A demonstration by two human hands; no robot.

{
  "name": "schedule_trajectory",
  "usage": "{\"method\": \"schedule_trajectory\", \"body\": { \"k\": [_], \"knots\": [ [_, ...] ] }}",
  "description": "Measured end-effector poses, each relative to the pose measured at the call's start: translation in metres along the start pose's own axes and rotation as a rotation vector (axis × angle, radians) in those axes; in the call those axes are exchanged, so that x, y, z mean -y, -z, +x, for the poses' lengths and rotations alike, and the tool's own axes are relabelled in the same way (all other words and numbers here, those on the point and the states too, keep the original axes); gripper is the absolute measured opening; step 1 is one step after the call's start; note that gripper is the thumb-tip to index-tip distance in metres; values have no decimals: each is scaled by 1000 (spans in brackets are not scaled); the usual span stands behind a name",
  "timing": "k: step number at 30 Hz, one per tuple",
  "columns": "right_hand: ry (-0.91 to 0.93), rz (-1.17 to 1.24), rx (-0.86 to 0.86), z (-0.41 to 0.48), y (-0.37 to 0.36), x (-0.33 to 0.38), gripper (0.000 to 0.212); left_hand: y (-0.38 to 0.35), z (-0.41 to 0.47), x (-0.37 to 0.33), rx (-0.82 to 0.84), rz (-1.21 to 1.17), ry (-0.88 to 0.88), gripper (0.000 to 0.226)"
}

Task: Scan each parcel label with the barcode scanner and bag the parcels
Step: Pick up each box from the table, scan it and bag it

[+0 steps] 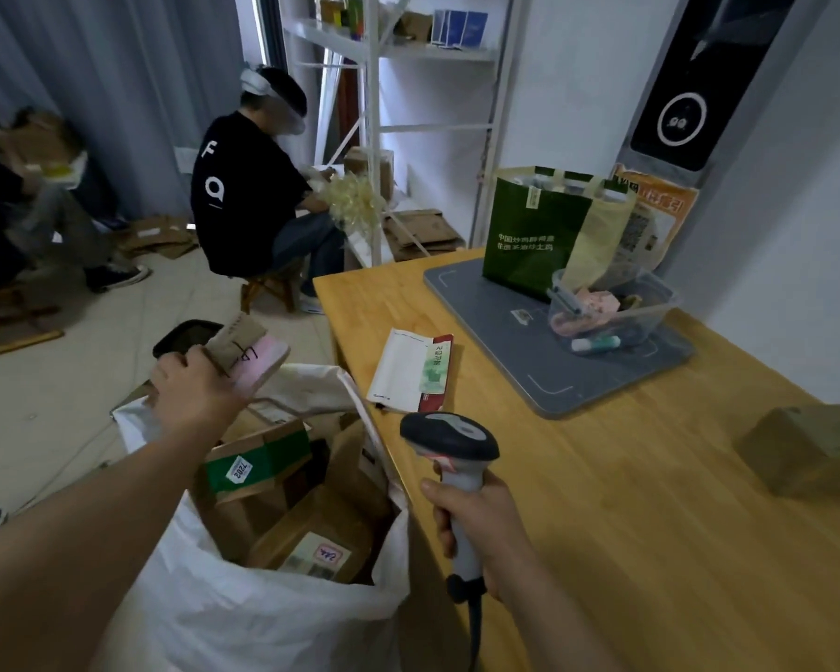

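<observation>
Your left hand (197, 390) grips a small parcel (248, 354) above the far rim of the white sack (243, 618), which stands on the floor beside the worktop (651, 502) and holds boxed parcels. Your right hand (486, 531) is wrapped round the scanner (452, 441) handle, over the worktop edge.

wearer: seen only as two arms and two hands | left hand (200, 395): bare, its back and knuckles in view | left forearm (93, 516): bare, uncovered all the way to the view's left edge | right hand (486, 526): bare, thumb and back in view | right forearm (554, 623): bare, uncovered to the bottom edge
</observation>
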State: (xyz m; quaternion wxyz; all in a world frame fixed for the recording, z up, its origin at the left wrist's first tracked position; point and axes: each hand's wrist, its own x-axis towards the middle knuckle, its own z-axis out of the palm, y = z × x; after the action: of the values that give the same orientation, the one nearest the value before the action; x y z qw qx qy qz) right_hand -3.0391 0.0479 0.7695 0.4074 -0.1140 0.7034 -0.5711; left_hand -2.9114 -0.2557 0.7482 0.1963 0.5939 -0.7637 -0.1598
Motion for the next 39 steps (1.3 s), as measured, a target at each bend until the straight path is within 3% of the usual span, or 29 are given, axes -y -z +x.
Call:
{"method": "schedule_trajectory", "body": {
  "k": [7,15,22,30,36,39],
  "knots": [
    [-75,7,1,33,-36,5,13,-25,42,31,144,246,-133,60],
    [-158,43,-115,55,-33,1,18,-74,38,8,367,356,-295,100],
    [-149,253,-304,52,29,-2,17,-122,-34,-119,465,218,-462,70],
    [-61,637,-653,14,182,5,14,-179,-155,-296,657,40,-920,65],
    [55,836,-860,-18,305,-2,14,-220,-271,-439,874,-107,-964,89],
    [62,866,-911,-22,342,-9,14,-236,-315,-494,889,-131,-989,105]
  ]
}}
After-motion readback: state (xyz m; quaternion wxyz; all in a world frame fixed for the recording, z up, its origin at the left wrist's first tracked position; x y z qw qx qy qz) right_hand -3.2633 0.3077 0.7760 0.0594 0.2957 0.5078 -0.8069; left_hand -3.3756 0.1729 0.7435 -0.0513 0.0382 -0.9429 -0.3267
